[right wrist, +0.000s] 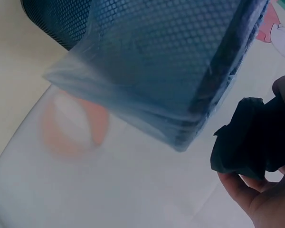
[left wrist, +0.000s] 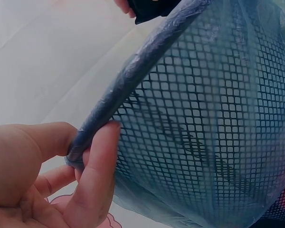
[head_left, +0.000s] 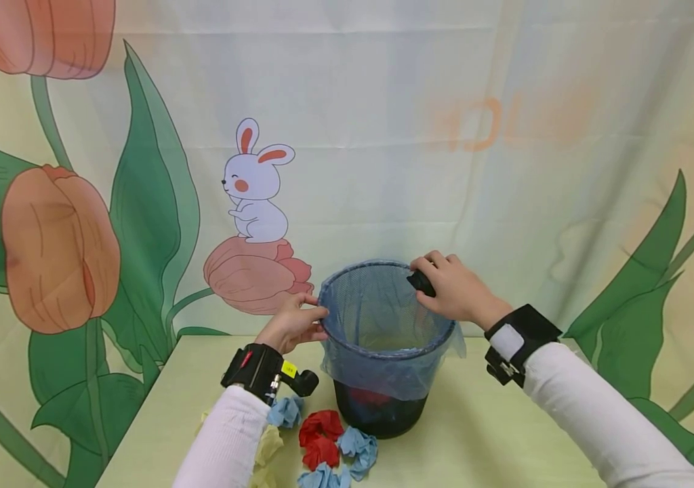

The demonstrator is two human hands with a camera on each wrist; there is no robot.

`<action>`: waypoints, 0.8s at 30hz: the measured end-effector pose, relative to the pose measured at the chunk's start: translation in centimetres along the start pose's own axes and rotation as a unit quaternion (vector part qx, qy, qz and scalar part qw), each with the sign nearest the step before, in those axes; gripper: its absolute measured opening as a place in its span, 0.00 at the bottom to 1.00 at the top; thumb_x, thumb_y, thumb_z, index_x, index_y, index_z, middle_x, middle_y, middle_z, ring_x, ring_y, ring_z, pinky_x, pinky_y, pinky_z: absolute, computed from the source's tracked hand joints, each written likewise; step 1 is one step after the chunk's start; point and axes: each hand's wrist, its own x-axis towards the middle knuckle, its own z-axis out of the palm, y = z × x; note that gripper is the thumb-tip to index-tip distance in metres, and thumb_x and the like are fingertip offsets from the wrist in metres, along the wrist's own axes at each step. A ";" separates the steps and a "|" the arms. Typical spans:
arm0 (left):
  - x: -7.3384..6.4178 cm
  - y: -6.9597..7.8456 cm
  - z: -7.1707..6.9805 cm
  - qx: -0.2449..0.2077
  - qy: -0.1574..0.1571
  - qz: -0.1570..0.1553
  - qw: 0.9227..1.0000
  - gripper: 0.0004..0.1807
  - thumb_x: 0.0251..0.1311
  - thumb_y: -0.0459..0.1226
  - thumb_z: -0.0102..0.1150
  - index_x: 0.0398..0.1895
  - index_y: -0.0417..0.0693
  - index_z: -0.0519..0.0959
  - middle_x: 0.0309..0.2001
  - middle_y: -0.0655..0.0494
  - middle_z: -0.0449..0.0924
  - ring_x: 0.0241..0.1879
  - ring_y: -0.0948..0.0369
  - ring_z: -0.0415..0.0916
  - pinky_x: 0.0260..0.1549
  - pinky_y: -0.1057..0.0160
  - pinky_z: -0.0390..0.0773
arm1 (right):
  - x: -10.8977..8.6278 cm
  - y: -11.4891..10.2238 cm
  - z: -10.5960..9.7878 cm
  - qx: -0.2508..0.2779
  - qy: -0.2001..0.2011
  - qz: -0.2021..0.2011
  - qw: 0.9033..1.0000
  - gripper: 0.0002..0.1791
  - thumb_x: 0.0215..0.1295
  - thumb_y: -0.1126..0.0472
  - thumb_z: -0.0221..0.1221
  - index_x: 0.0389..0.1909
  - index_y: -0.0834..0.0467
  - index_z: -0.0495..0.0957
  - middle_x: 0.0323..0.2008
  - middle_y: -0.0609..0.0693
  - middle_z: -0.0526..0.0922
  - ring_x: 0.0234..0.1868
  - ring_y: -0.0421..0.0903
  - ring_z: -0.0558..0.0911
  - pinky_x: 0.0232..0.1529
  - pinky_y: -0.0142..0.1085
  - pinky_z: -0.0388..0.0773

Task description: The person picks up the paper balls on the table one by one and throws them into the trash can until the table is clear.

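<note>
A black mesh wastebasket (head_left: 377,417) stands on the table, lined with a translucent blue bag (head_left: 377,376) folded over its rim. My left hand (head_left: 294,322) pinches the lined rim at the left side, thumb outside and a finger inside in the left wrist view. My right hand (head_left: 459,288) holds a crumpled black paper ball (right wrist: 242,137) above the right side of the rim, between thumb and fingers. Through the bag, something red (head_left: 368,396) shows low in the basket.
Crumpled paper balls lie on the table in front of the basket: red (head_left: 320,437), blue (head_left: 358,451) and yellow (head_left: 268,444), some partly behind the left sleeve (head_left: 225,440). A printed curtain (head_left: 371,169) with a rabbit and tulips hangs right behind the table.
</note>
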 end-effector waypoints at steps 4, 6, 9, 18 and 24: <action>0.0 0.0 0.0 0.000 -0.002 0.003 1.000 0.17 0.62 0.33 0.52 0.52 0.42 0.61 0.30 0.49 0.65 0.21 0.61 0.69 0.25 0.65 0.81 | 0.1 -0.7 0.2 0.012 0.004 -0.028 1.000 0.23 0.62 0.54 0.56 0.57 0.55 0.68 0.51 0.58 0.70 0.44 0.58 0.72 0.41 0.47 0.74; 0.0 0.0 0.0 0.000 -0.001 0.002 1.000 0.18 0.62 0.33 0.52 0.52 0.43 0.61 0.30 0.49 0.65 0.21 0.61 0.69 0.27 0.64 0.81 | 0.1 -0.9 0.3 0.017 0.004 -0.036 0.999 0.24 0.61 0.54 0.56 0.57 0.56 0.68 0.51 0.58 0.70 0.44 0.58 0.72 0.42 0.47 0.74; 0.0 0.0 0.0 0.000 -0.003 0.001 1.000 0.18 0.62 0.33 0.52 0.52 0.43 0.61 0.30 0.49 0.64 0.21 0.61 0.69 0.29 0.63 0.81 | 0.1 -1.3 0.4 0.024 0.005 -0.044 0.999 0.25 0.61 0.54 0.57 0.58 0.55 0.67 0.52 0.58 0.70 0.45 0.58 0.73 0.43 0.47 0.73; -0.1 -0.1 0.0 -0.006 -0.002 0.003 1.000 0.18 0.62 0.33 0.52 0.52 0.43 0.61 0.29 0.49 0.65 0.21 0.61 0.69 0.24 0.66 0.80 | 0.5 -1.9 0.6 0.040 0.006 -0.066 0.997 0.27 0.61 0.52 0.57 0.59 0.55 0.66 0.51 0.57 0.70 0.46 0.56 0.74 0.45 0.46 0.73; -0.1 -0.1 0.0 -0.004 -0.001 0.007 1.000 0.18 0.62 0.33 0.52 0.52 0.42 0.62 0.30 0.49 0.65 0.21 0.60 0.69 0.25 0.65 0.81 | 0.6 -2.3 0.6 0.049 -0.004 -0.071 0.996 0.27 0.61 0.52 0.57 0.60 0.55 0.65 0.52 0.55 0.70 0.48 0.54 0.73 0.48 0.45 0.72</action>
